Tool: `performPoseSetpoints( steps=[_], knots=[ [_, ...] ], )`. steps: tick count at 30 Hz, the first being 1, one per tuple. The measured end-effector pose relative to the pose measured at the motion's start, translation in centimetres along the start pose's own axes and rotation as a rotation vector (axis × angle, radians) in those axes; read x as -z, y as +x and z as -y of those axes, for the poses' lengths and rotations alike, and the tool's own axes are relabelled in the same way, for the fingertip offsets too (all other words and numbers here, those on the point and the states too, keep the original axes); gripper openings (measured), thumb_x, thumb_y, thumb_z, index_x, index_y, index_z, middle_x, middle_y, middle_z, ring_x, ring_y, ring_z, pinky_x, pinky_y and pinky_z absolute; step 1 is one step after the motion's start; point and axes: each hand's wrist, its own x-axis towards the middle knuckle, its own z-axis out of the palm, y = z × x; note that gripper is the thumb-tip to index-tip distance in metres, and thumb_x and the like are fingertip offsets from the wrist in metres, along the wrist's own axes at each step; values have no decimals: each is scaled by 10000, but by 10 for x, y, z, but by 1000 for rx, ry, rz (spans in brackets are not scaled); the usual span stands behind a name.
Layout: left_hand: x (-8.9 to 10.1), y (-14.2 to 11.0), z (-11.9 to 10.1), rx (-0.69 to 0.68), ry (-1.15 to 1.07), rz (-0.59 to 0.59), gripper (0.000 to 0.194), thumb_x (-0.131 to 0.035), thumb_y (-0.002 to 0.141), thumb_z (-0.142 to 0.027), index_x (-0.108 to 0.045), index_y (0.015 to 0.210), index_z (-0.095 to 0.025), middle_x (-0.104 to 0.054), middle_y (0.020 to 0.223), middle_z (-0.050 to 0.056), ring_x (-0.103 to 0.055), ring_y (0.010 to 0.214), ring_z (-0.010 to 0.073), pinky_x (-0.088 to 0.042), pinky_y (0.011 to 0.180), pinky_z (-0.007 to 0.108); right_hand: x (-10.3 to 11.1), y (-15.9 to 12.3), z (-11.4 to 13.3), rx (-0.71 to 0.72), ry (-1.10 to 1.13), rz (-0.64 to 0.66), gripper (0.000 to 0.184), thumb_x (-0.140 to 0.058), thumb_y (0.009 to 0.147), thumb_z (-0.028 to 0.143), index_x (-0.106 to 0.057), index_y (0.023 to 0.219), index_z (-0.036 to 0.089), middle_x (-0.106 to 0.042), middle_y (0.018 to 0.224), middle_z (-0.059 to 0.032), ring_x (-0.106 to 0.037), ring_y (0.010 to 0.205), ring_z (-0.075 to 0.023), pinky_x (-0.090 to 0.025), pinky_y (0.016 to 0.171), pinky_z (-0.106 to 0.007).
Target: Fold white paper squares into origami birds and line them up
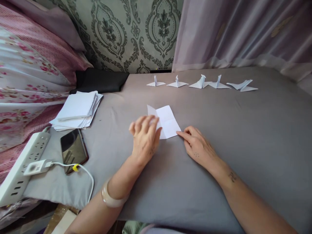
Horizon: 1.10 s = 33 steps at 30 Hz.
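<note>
A creased white sheet of paper (169, 119) lies on the grey cloth in front of me, with its left flap tilted up along a fold. My left hand (145, 135) is over that flap and hides part of it; its fingers are bent and the thumb stands apart from them. At the sheet's lower right corner, my right hand (197, 143) holds the paper with a fingertip while its other fingers curl in. Whether its thumb is under the corner cannot be made out.
Several folded paper birds (201, 82) stand in a row at the back. To the left are a stack of white paper (76, 107), a black flat case (101, 79), a phone (73, 146), and a power strip (24, 165) with a charger (37, 167) and white cable (90, 175).
</note>
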Motion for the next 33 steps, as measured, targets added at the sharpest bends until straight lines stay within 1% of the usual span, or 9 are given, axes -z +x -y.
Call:
performPoseSetpoints(
  steps=[2, 4, 9, 13, 18, 22, 24, 30, 33],
  knots=[
    [1, -1, -6, -179, -32, 112, 178, -539, 930, -246, -592, 1100, -226, -675, 1155, 73, -553, 1147, 262, -283, 998, 467, 0, 0, 0, -10, 16, 3, 453, -412, 876, 71, -639, 1221, 257, -581, 1025, -80, -568, 972, -203, -506, 749, -307],
    [0, -2, -11, -245, -36, 223, 124, -510, 947, -232, -609, 1019, -215, -701, 1112, 58, -573, 1113, 252, -293, 960, 450, 0, 1, 0, -24, 25, 2, 450, -421, 874, 78, -637, 1222, 264, -584, 1021, -75, -569, 972, -203, -505, 726, -297],
    [0, -3, -11, -245, 35, 347, 262, -422, 915, -56, -605, 1042, -194, -707, 1100, 77, -570, 1132, 256, -282, 979, 478, 1, 1, 2, -48, 24, 8, 448, -416, 877, 83, -636, 1226, 259, -587, 1023, -73, -573, 969, -202, -496, 683, -276],
    [4, -3, -4, -227, 0, 444, 384, -406, 848, -7, -571, 1137, -198, -657, 1227, 97, -582, 1119, 245, -289, 995, 501, 1, 0, 2, -68, 17, 11, 441, -405, 890, 89, -629, 1236, 246, -592, 1034, -73, -576, 977, -206, -501, 721, -290],
    [4, -3, 10, -196, -103, 541, 368, -452, 898, -125, -528, 1248, -209, -539, 1393, 132, -508, 1253, 268, -284, 1027, 518, 0, 0, 2, -51, 4, -8, 448, -400, 882, 74, -608, 1254, 210, -607, 1034, -84, -582, 970, -211, -502, 740, -306],
    [0, 0, 22, -145, -151, 546, 374, -532, 932, -381, -521, 1268, -216, -575, 1357, 133, -545, 1210, 264, -296, 1025, 490, -1, 1, 3, -75, 3, -16, 433, -397, 883, 80, -607, 1240, 205, -614, 1038, -84, -588, 961, -217, -493, 711, -312],
    [0, 3, 25, -177, -151, 535, 355, -512, 943, -408, -543, 1239, -215, -604, 1326, 123, -565, 1184, 250, -303, 1014, 464, -1, 1, 3, -83, 8, -24, 422, -401, 883, 86, -605, 1235, 198, -615, 1043, -85, -589, 962, -219, -491, 721, -319],
    [4, 7, 15, -370, -27, 478, 287, -384, 966, -137, -595, 1154, -184, -655, 1246, 117, -599, 1136, 243, -314, 988, 454, -3, 3, 0, -81, 28, -44, 383, -415, 887, 101, -625, 1191, 205, -618, 1031, -86, -590, 948, -215, -484, 718, -315],
    [-2, 6, 7, -418, 21, 408, 291, -361, 978, -122, -599, 1133, -182, -666, 1229, 99, -602, 1133, 232, -310, 990, 447, -4, 3, 1, -83, 13, -44, 388, -413, 898, 111, -618, 1212, 215, -611, 1020, -82, -589, 946, -213, -476, 715, -310]
  ],
)
